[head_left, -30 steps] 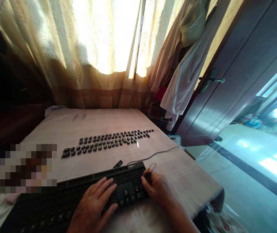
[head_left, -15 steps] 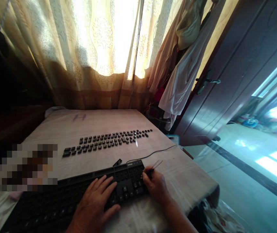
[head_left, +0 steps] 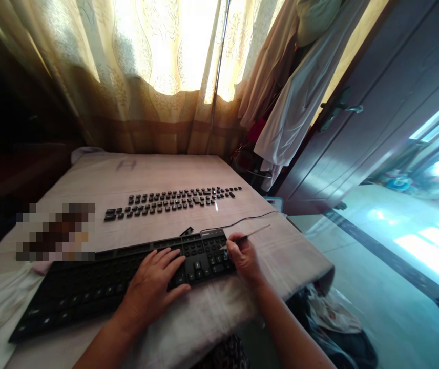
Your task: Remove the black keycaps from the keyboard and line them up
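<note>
A black keyboard [head_left: 100, 277] lies slantwise on the cloth-covered table, with many of its keycaps off and some still on it. My left hand [head_left: 155, 279] rests flat across its middle, fingers stretched out and holding nothing. At the number-pad end, my right hand [head_left: 243, 258] is closed around a slim tool [head_left: 256, 231] with a dark middle and a thin shaft pointing up to the right. The tool's pale tip reaches the number-pad keys; its exact kind cannot be made out. Behind the keyboard, loose black keycaps [head_left: 173, 201] stand in rows.
A small black piece [head_left: 187, 231] lies at the keyboard's back edge. The cable [head_left: 242, 221] runs right across the tablecloth [head_left: 280, 256]. A blurred-out patch covers something at left. Curtains [head_left: 146, 102] hang behind, and a door [head_left: 342, 128] with a handle stands at right.
The view has tipped downward, so the table and keyboard appear higher. In my right hand the tool has turned, its shaft now slanting lower to the right. My left hand stays on the keyboard.
</note>
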`<action>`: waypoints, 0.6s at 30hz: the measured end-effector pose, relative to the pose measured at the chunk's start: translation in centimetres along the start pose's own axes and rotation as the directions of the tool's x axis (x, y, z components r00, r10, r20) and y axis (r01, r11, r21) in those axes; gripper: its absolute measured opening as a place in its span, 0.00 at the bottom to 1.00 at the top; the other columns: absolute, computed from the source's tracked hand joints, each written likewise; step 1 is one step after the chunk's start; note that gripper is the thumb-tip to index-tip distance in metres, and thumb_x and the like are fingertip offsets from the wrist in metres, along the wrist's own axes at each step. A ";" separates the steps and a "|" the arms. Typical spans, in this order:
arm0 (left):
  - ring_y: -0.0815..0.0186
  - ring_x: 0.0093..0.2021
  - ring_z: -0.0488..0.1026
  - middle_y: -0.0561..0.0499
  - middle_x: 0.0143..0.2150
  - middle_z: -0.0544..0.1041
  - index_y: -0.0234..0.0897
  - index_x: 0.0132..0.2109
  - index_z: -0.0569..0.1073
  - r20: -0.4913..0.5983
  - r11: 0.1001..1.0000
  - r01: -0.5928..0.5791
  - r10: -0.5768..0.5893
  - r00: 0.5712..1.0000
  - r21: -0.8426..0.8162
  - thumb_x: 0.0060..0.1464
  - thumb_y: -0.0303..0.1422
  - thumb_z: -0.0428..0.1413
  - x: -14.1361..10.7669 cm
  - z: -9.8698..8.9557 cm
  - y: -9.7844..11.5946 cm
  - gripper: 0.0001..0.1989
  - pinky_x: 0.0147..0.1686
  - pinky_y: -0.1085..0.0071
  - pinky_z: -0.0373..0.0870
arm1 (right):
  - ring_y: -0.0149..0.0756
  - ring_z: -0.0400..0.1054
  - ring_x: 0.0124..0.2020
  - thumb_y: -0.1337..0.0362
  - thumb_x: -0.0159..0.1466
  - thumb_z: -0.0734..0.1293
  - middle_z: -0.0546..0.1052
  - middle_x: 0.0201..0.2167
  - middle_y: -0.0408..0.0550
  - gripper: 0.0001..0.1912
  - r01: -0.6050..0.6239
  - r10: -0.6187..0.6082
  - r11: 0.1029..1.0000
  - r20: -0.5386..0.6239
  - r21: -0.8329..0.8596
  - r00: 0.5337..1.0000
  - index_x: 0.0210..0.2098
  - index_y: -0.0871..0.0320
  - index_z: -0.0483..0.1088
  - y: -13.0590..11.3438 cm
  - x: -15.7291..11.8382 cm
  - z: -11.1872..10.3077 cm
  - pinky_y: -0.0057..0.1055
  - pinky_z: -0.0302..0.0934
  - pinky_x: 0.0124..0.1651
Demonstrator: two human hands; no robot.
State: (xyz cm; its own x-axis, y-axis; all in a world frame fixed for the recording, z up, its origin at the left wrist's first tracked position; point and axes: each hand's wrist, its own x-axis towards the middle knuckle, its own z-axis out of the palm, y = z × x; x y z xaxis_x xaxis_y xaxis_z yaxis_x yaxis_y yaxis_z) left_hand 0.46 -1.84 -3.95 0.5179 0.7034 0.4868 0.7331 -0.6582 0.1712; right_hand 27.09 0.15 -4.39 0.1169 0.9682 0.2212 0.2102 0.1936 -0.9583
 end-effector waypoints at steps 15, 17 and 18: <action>0.60 0.39 0.79 0.48 0.40 0.82 0.39 0.46 0.76 -0.145 0.991 0.062 -0.079 0.986 -0.118 0.60 0.36 0.55 2.3 -1.6 3.4 0.09 0.40 0.64 0.72 | 0.29 0.61 0.21 0.57 0.57 0.66 0.67 0.21 0.39 0.09 0.032 -0.046 0.995 0.158 0.091 0.986 0.29 0.56 0.66 -5.4 -2.0 5.3 0.26 0.58 0.25; 0.60 0.37 0.79 0.49 0.39 0.82 0.39 0.45 0.76 -0.143 0.990 0.066 -0.084 0.986 -0.126 0.61 0.35 0.55 2.2 -1.5 3.4 0.08 0.39 0.64 0.71 | 0.29 0.62 0.21 0.57 0.57 0.66 0.68 0.21 0.39 0.09 0.023 -0.037 0.996 0.161 0.086 0.986 0.29 0.56 0.66 -5.2 -2.0 5.6 0.26 0.58 0.25; 0.60 0.37 0.79 0.48 0.38 0.82 0.39 0.45 0.76 -0.146 0.989 0.073 -0.092 0.985 -0.130 0.61 0.34 0.54 2.2 -1.5 3.4 0.08 0.39 0.64 0.71 | 0.29 0.62 0.21 0.56 0.57 0.66 0.68 0.21 0.40 0.09 0.017 -0.031 0.996 0.164 0.083 0.986 0.29 0.56 0.66 -5.1 -2.1 5.6 0.26 0.58 0.25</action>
State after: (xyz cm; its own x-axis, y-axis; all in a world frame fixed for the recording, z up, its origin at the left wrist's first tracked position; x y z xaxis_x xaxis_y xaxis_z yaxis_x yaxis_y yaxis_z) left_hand 3.43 -2.92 -0.99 0.3786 0.7141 0.5888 0.7055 -0.6345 0.3158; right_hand 20.34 -1.95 -0.98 -0.0505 0.9747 0.2179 0.1307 0.2228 -0.9661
